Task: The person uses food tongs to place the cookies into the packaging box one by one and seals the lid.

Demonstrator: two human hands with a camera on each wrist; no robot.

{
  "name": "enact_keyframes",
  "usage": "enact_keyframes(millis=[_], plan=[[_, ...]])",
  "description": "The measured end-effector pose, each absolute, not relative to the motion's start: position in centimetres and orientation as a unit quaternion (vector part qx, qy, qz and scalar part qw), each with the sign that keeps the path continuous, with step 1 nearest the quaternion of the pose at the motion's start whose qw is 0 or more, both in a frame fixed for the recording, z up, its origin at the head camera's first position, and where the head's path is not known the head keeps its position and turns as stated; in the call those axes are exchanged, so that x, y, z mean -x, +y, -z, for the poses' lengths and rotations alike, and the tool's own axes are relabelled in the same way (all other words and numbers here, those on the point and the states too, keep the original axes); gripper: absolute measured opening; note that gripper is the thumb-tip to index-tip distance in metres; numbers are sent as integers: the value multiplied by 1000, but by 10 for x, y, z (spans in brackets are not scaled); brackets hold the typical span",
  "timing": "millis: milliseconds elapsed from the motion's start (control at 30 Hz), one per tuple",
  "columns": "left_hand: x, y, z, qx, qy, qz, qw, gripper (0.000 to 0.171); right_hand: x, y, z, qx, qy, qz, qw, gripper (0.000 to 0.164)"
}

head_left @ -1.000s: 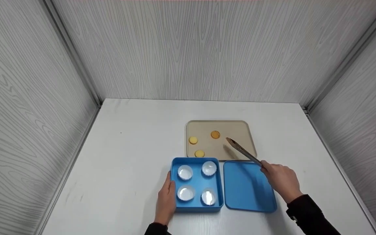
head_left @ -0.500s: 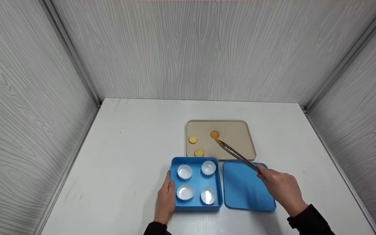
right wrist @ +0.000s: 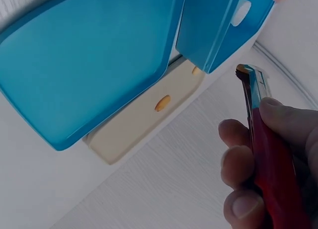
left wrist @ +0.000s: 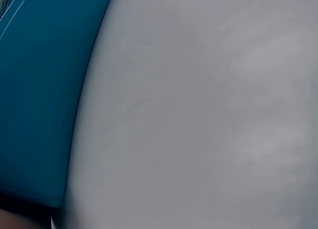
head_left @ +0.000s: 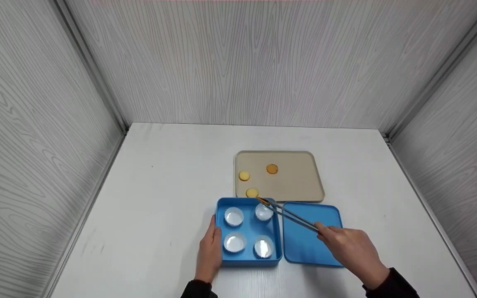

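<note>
My left hand (head_left: 209, 254) grips the left side of a blue box (head_left: 249, 263). Inside are several white paper baking cups, one a far-left cup (head_left: 234, 216). My right hand (head_left: 352, 250) holds a pair of tongs (head_left: 298, 218), whose red handles (right wrist: 276, 172) show in the right wrist view. At the tongs' tips is a small orange-brown piece (right wrist: 243, 68), mostly hidden by them. In the head view, the tips overlap the far-right cup (head_left: 263, 213). The left wrist view shows the box's blue side wall (left wrist: 39, 100).
Behind the box lies a beige tray (head_left: 298, 176) with an orange-brown cookie (head_left: 272, 169) and two yellow ones, the nearer yellow cookie (head_left: 252, 192) by the box's rim. A flat blue lid (head_left: 309, 244) lies to the box's right. Grey panels (head_left: 238, 62) enclose the white table (head_left: 172, 178).
The right hand has swung the tongs left and nearer, from over the beige tray to over the box's far-right cup. My left hand keeps its hold on the box.
</note>
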State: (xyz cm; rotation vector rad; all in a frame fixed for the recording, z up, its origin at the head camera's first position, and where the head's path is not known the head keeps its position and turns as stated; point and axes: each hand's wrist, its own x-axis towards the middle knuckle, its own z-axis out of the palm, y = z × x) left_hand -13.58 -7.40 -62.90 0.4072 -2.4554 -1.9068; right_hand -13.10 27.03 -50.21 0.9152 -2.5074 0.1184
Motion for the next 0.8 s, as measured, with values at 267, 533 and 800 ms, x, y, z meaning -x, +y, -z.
enact_keyframes(millis=[267, 533, 800], plan=[[135, -75, 628, -133, -781, 610, 1, 57, 130, 266, 500, -332, -920, -15, 207, 39], [136, -73, 626, -139, -781, 609, -5, 57, 133, 263, 500, -328, -923, 9, 202, 38], [134, -74, 627, -123, -776, 618, 14, 57, 135, 257, 499, -328, -925, 43, 187, 33]])
